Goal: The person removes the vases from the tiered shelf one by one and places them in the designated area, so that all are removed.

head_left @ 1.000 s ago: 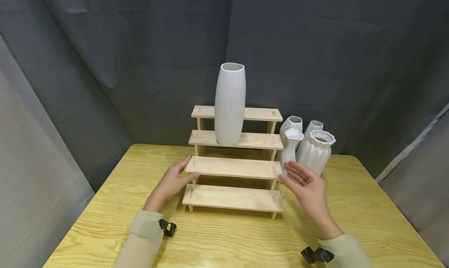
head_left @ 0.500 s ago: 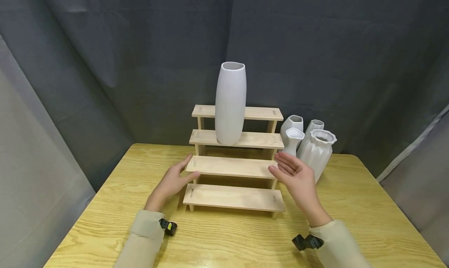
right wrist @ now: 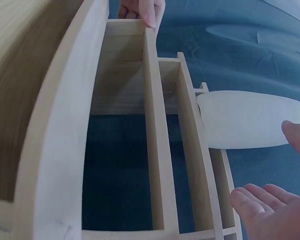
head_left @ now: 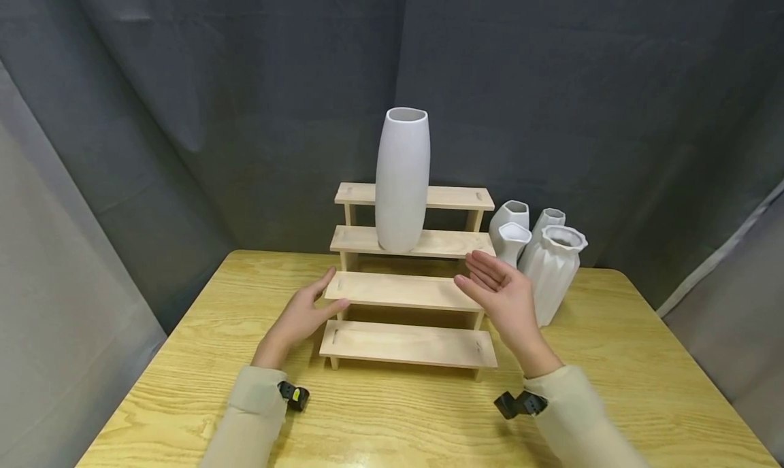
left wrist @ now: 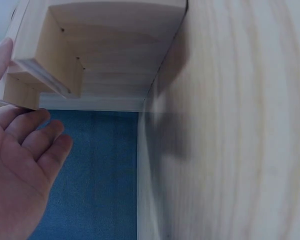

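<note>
A stepped wooden display stand [head_left: 407, 344] sits mid-table, its several boards rising toward the back. A tall white vase [head_left: 403, 175] stands upright on the second board from the top. My left hand [head_left: 300, 316] holds the stand's left end, thumb over the second board from the bottom. In the left wrist view, the fingers [left wrist: 35, 132] reach in under the boards. My right hand [head_left: 505, 301] hovers over the stand's right end with fingers extended and nothing in it. From the right wrist view, its palm faces the vase [right wrist: 247, 120] with a gap between.
Several smaller white vases cluster right of the stand, among them a pleated one [head_left: 554, 274] and a narrow-necked one [head_left: 513, 243]. The wooden table [head_left: 392, 420] has rounded back corners. Dark grey curtains [head_left: 257, 114] hang close behind it.
My right hand has moved left and slightly up, from beside the stand's right end to over it. The left hand, stand and tall vase have stayed put.
</note>
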{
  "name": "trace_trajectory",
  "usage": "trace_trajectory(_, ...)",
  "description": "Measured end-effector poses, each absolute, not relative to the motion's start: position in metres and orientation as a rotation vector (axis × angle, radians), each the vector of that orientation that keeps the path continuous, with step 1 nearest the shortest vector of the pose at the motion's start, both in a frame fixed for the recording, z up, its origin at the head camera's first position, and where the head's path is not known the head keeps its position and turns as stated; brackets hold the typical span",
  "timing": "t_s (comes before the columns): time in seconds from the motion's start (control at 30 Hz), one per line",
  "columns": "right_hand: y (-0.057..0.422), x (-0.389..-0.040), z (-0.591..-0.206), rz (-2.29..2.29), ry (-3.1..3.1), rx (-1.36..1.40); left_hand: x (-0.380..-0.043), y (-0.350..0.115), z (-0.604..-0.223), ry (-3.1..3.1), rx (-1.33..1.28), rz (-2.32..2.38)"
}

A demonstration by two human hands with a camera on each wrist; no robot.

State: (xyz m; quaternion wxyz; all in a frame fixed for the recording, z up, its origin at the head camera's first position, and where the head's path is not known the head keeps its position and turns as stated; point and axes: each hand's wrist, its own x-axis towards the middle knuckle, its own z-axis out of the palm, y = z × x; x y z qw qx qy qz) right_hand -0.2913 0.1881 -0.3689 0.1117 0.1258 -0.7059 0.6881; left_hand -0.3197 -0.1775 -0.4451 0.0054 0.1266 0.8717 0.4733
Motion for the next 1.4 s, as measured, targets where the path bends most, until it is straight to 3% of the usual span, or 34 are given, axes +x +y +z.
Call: trace_trajectory(1.4,0.141,-0.341,-0.339,1.894,-2.086,0.427,-0.321,-0.178,-0.446,2.762,0.406,1.458)
